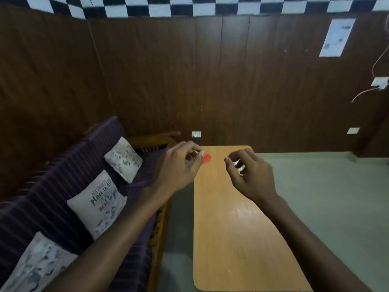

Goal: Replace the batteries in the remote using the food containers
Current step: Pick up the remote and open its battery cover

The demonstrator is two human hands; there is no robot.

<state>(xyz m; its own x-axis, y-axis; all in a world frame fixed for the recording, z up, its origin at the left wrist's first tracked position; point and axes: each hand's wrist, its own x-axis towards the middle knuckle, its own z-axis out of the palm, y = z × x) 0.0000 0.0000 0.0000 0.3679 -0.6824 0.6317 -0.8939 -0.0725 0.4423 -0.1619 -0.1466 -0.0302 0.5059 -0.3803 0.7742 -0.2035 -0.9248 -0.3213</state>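
Note:
My left hand (179, 167) hovers over the far left corner of the wooden table (237, 239). Its fingers are pinched together, and a small red object (207, 158) shows right at the fingertips. The blur hides whether it is a battery. My right hand (251, 175) floats above the far end of the table with its fingers curled around a small pale, shiny object (237, 165), partly hidden by the fingers. No remote or food container is in view.
A dark striped sofa (63, 186) with three printed cushions (99, 203) runs along the table's left side. Dark wood panelling stands behind. Grey floor (326, 197) lies to the right, and wall sockets with a hanging cable (379, 83) are at the far right.

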